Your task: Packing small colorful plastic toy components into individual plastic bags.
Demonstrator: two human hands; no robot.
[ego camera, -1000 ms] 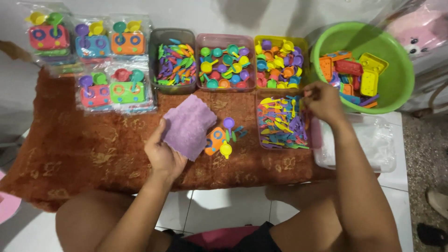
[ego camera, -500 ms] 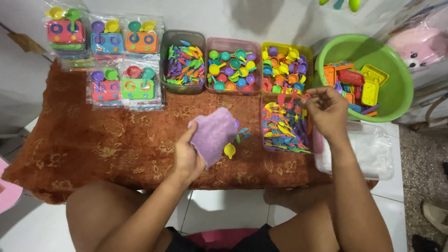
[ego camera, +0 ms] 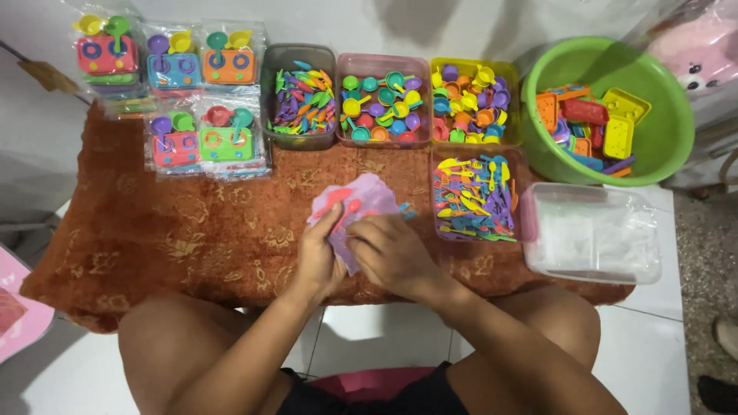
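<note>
Over a rust-orange patterned cloth-covered surface (ego camera: 192,246) on white floor tiles (ego camera: 361,323), the left hand (ego camera: 319,257) and right hand (ego camera: 392,253) close their fingers on a purple plastic toy tray (ego camera: 367,201).

Brown patterned cloth (ego camera: 192,246) under toy-filled tubs (ego camera: 382,100)

I see both hands meeting over the middle of the rust-coloured patterned cloth (ego camera: 192,246) that covers the desk. My left hand (ego camera: 319,257) and right hand (ego camera: 392,253) each have a grip on a purple toy tray (ego camera: 361,204), with small pink spoon-like pieces (ego camera: 338,201) lying on it. Just right of it sits a pink tub of mixed plastic cutlery (ego camera: 473,192), then a clear lidded box (ego camera: 596,230). Along the far edge I see three tubs of coloured toy pieces, bagged toy stove sets (ego camera: 173,100) at the left, and a green basin (ego camera: 661,131) at the right.
</note>
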